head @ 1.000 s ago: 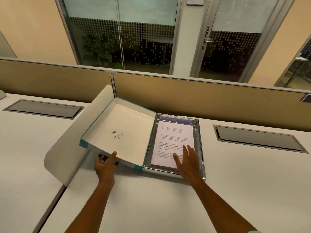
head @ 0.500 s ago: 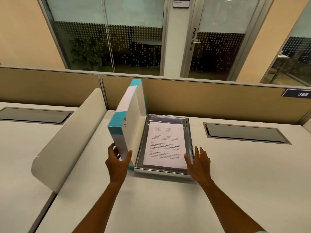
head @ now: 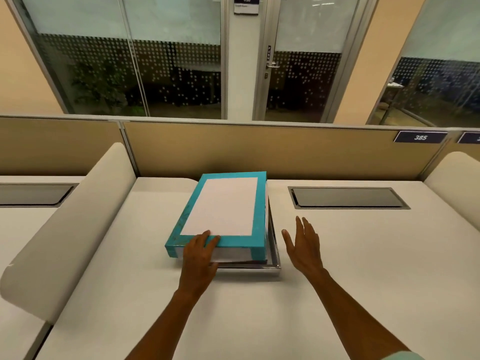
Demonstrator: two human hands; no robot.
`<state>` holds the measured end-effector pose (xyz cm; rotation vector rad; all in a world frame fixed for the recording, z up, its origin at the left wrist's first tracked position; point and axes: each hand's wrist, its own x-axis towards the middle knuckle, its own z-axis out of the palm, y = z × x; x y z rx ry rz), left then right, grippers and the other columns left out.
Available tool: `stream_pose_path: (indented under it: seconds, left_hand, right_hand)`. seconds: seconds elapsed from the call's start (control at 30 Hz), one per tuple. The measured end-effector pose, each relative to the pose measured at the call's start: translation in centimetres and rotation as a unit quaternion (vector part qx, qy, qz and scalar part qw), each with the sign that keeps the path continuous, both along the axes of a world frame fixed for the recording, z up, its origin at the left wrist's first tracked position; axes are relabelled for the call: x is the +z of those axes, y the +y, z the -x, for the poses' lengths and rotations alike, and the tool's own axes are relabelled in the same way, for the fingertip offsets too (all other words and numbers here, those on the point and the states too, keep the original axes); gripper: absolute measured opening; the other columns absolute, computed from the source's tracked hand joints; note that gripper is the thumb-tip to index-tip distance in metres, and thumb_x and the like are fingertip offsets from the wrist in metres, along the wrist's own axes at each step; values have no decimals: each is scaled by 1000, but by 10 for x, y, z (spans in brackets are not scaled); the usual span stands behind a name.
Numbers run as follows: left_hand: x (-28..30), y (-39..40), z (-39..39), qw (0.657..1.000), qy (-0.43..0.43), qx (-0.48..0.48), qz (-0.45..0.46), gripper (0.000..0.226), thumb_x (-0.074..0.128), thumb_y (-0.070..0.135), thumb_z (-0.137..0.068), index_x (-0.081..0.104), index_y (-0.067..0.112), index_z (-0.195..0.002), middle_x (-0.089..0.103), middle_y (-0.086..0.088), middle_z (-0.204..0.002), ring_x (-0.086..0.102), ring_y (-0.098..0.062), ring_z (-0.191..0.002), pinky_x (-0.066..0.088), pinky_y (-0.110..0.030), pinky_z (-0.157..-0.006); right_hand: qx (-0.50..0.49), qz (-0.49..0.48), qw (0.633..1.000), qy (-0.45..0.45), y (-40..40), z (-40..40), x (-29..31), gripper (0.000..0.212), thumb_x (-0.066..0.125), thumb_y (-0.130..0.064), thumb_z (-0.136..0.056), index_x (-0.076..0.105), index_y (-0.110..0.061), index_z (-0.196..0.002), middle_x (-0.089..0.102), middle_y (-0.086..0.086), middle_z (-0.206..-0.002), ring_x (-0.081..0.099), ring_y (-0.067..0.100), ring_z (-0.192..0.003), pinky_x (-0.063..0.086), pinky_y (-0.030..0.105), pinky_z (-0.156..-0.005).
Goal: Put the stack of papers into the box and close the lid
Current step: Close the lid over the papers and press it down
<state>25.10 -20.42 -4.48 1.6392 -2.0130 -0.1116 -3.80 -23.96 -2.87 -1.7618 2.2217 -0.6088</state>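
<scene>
The teal-and-white lid [head: 223, 209] lies nearly flat over the silver box [head: 274, 258], shifted a little left so the box's shiny right and front rim shows. The stack of papers is hidden beneath the lid. My left hand [head: 200, 255] grips the lid's near edge, fingers on top and thumb at its front face. My right hand [head: 302, 245] hovers just right of the box with fingers spread, touching nothing.
A curved white divider [head: 70, 229] stands at the left of the desk and another [head: 454, 178] at the far right. A dark cable hatch [head: 348, 198] is set into the desk behind my right hand. A tan partition wall [head: 259, 149] runs along the back.
My left hand swung the lid from lying open at the left, through upright, down over the box. My right hand left the papers and drew off to the box's right side.
</scene>
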Motion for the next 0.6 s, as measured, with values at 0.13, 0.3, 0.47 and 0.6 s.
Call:
stream_pose_path:
  seconds: [0.13,0.3,0.47,0.6]
  left_hand:
    - [-6,5,11,998,-62,-9,10,73,73,58,-68,58,25,-131,55,-8,-140,52,-32,-128,34,-61,-107]
    - [5,1,3,999,16,8,41,63,61,60,-78,58,23,-128,54,-6,-139,49,-28,-130,35,-58,-108]
    - [19,-13,-11,943,253,207,-58,59,57,48,-89,51,7,-131,55,-19,-132,52,-37,-124,50,-52,-98]
    - [23,-18,-26,819,481,269,-158,39,52,42,-95,58,12,-120,66,-13,-106,66,-29,-94,59,-35,-71]
  right_hand:
    - [24,9,999,-33,2,-4,-1,65,35,-50,-97,19,-19,-152,18,7,-161,19,26,-148,20,45,-121]
    - [45,-39,984,-165,3,-29,-5,70,38,-55,-94,16,-22,-152,24,6,-159,33,27,-142,39,42,-110]
    - [4,-62,953,-296,-3,-50,2,55,44,-50,-95,45,-12,-135,57,9,-129,57,9,-87,48,11,-56]
    - [-1,-62,956,-286,-9,-49,2,41,41,-42,-99,53,-13,-127,61,5,-111,56,14,-89,45,16,-57]
